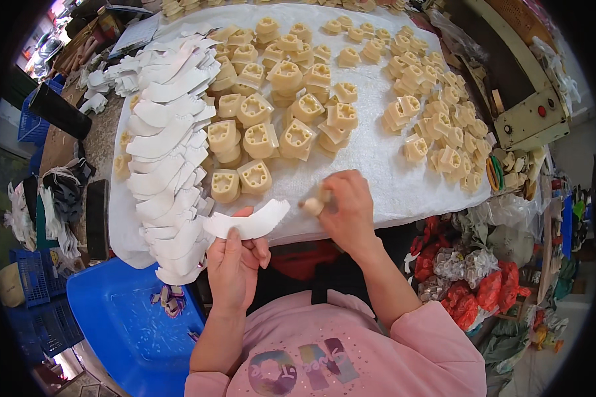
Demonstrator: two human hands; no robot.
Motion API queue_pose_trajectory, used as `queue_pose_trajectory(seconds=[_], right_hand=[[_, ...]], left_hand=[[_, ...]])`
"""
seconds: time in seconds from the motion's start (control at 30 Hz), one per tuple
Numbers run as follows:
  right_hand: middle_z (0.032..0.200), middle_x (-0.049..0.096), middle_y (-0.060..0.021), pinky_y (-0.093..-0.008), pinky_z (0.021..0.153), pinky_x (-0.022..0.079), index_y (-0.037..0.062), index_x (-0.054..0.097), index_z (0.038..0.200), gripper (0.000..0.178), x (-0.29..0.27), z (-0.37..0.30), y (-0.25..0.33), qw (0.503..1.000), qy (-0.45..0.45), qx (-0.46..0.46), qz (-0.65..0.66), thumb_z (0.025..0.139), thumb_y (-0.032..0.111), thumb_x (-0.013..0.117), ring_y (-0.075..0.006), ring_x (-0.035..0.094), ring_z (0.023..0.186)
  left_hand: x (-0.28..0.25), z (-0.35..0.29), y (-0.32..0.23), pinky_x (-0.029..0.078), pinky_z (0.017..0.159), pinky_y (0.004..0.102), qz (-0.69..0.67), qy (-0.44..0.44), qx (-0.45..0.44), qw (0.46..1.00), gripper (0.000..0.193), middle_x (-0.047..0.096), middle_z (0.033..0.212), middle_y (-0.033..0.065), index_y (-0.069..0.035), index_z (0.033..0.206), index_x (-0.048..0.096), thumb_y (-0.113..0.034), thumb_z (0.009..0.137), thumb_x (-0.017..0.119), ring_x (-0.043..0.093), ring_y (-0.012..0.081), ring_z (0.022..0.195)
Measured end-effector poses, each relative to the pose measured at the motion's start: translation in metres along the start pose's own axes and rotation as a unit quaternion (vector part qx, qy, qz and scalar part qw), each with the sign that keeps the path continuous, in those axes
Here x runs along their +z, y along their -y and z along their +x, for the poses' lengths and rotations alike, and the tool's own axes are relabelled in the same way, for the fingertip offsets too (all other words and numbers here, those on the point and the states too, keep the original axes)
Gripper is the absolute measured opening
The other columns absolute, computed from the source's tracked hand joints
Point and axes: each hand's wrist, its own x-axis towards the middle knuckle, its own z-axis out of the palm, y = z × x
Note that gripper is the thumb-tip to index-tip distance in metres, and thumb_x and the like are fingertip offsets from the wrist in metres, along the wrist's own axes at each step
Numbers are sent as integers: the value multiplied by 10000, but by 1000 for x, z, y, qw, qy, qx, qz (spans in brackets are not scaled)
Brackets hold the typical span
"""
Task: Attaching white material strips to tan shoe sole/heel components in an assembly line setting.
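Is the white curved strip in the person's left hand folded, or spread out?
Spread out: the white curved strip shows one open arc, its two ends apart, with the left hand holding its lower edge.

Held strip (271,216), frame centre: matt, smooth, paper-like; strip pile (165,135) at left, same. Blocks (285,73), upper centre: matt plastic or rubber look, can't tell which. Table cover (377,165): crinkled plastic sheet, slight sheen. Tub (112,324), lower left: smooth glossy plastic. Bags (506,286), lower right: shiny crumpled plastic. Shirt (311,331), bottom centre: soft matt cloth
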Motion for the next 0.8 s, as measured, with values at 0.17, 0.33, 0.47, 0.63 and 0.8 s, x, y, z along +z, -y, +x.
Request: queue_pose_trajectory(seconds=[0.17, 0.33, 0.47, 0.63, 0.8], right_hand=[[788, 565, -121, -377, 686, 451, 25, 582, 1011, 302, -1, -15, -4, 988, -41, 116, 97, 716, -16, 629, -309, 525, 780], [919, 611, -142, -390, 760, 456, 30, 591, 1040, 364, -21, -24, -10, 999, -16, 35, -37, 694, -83, 589, -323, 524, 919], [948, 625, -128, -346, 724, 494, 54, 587, 1031, 350, -29, -27, 12, 963, -7, 68, 259, 711, -79, 639, -291, 601, 851], [984, 617, -143, -336, 698, 510, 54, 537, 1088, 405, -17, -1, 55, 926, -36, -81, 367, 725, -61, 674, -288, 625, 828], [1086, 570, -154, -348, 723, 505, 37, 525, 1109, 475, 6, -8, 50, 929, -103, -183, 304, 682, -135, 639, -306, 569, 880]], left_hand=[[0, -1, -1, 382, 510, 261, 27, 0, 11, 1000, 375, 599, 943, 112, 59, 1154, 507, -254, 991, 379, 517, 143, 674], [0, 0, 6, 416, 607, 277, 56, -9, 39, 998, 372, 596, 1012, 118, 60, 1174, 502, -242, 988, 388, 531, 155, 800], [7, -2, 10, 440, 763, 313, 71, -24, 67, 995, 359, 566, 1138, 148, 67, 1191, 492, -210, 982, 399, 533, 172, 950], [19, -11, 3, 447, 901, 326, 36, 1, 60, 998, 373, 525, 1235, 173, 105, 1213, 465, -180, 992, 371, 534, 186, 1080], [25, -20, -6, 521, 780, 289, 55, 63, 19, 996, 426, 522, 1230, 185, 124, 1245, 430, -213, 1001, 335, 592, 189, 995]])
